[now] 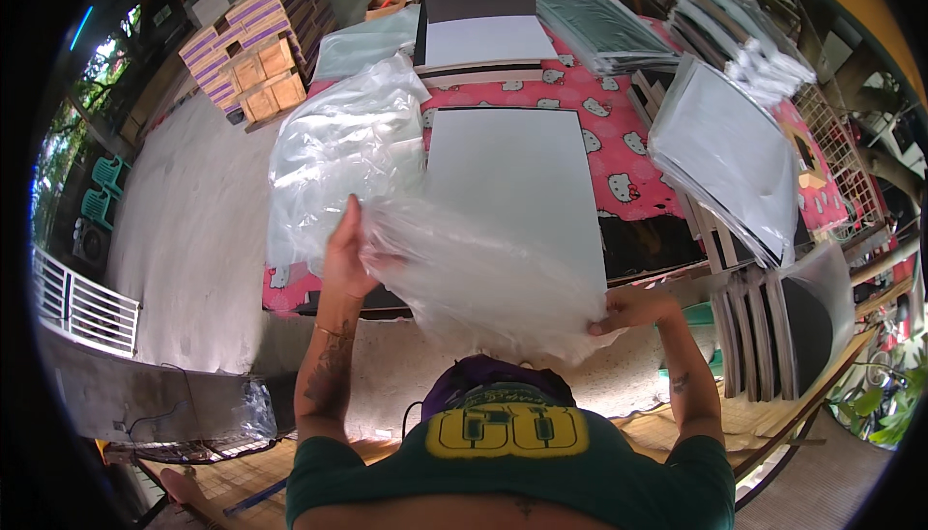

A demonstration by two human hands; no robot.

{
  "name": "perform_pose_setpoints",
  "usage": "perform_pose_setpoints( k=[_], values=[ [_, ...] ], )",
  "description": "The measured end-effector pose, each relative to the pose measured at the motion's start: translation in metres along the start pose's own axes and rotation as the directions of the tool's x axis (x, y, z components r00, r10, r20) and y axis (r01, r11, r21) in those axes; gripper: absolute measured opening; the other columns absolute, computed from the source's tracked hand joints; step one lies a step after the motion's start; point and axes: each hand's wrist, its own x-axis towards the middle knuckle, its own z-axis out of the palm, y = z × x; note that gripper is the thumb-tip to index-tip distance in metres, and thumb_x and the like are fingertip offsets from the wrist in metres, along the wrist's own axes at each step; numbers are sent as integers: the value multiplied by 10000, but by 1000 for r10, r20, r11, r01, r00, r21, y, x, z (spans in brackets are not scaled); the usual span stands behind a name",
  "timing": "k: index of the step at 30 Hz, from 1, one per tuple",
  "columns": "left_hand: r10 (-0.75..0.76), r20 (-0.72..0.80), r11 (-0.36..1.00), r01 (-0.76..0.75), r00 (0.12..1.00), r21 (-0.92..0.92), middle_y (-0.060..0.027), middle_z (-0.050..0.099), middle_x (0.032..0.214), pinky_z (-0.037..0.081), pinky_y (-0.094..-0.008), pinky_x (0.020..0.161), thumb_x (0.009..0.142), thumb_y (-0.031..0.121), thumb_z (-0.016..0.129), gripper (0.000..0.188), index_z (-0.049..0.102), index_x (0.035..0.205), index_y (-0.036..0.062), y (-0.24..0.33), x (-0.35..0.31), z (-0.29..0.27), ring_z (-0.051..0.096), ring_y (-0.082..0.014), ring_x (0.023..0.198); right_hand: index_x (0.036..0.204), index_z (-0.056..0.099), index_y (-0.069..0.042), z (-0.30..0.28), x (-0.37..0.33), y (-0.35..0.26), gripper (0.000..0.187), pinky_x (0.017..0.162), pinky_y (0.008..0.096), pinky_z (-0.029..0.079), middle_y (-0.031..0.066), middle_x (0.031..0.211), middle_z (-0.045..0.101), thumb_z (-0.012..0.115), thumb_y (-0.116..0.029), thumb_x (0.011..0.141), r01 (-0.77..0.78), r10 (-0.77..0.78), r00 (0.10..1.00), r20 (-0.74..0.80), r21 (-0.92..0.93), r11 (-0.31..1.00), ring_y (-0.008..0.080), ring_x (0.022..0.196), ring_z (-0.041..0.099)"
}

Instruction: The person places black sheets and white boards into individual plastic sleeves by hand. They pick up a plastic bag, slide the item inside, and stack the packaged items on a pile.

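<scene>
A clear plastic bag (474, 279) is stretched across the near edge of the table, between my two hands. My left hand (350, 252) is closed on its left end, with one finger pointing up. At the other end, my right hand (633, 311) pinches a corner of the plastic. Beneath and beyond the bag lies a flat, pale rectangular board (512, 163) with a dark edge; the plastic covers its near part. A heap of crumpled clear plastic bags (343, 153) rests beside the board on the left, close to my left hand.
A pink patterned cloth (619, 134) covers the table. Wrapped flat panels (725, 153) are stacked on the right, with several upright boards (764, 337) nearer me. Green-tinted wrapped sheets (604, 32) lie at the back. Stacked boxes (256, 42) stand on the floor at left.
</scene>
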Motion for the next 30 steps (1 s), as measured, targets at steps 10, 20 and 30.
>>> perform_pose_setpoints(
  k=[10, 20, 30],
  values=[
    [99, 234, 987, -125, 967, 97, -32, 593, 837, 509, -439, 799, 911, 230, 559, 118, 577, 926, 113, -18, 10, -123, 596, -193, 782, 1053, 608, 6, 47, -4, 113, 322, 909, 437, 450, 144, 1046, 620, 590, -261, 873, 117, -201, 977, 67, 621, 775, 242, 918, 608],
    [145, 119, 943, -173, 982, 283, -121, 644, 989, 513, -344, 737, 798, 125, 598, 309, 562, 1085, 16, -85, -19, -185, 647, -224, 878, 1196, 540, -24, 91, -11, 86, 386, 609, 263, 462, 90, 858, 600, 494, -27, 813, -203, 382, 901, -203, 582, 788, 132, 707, 593],
    [450, -115, 86, 86, 886, 993, -271, 628, 888, 489, -418, 694, 760, 7, 519, 472, 527, 1230, 50, -167, 3, -183, 612, -435, 820, 1382, 393, -88, 137, 49, 97, 600, 540, 270, 470, 108, 783, 610, 414, 90, 809, -71, 306, 366, -879, 301, 951, 147, 589, 576]
  ],
)
